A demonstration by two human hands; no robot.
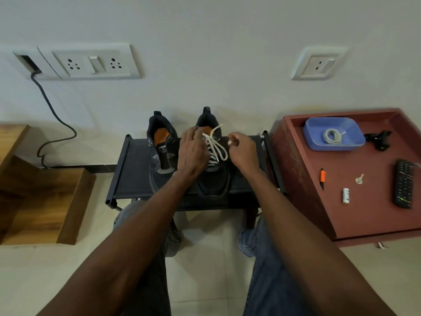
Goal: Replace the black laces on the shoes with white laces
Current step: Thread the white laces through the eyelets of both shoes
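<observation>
We judge tying underway on the black right-side shoe (213,156): right hand (242,149) pinches white lace (216,145); left hand (193,151) rests spread. Next: tighten bow.

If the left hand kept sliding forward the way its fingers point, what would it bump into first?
Probably the collar of the right shoe, since the left hand already lies over its white lace; depth is unclear.

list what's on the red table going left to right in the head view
orange pen → blue tray holding a coiled white lace → white battery → key → black clip → remote
</observation>
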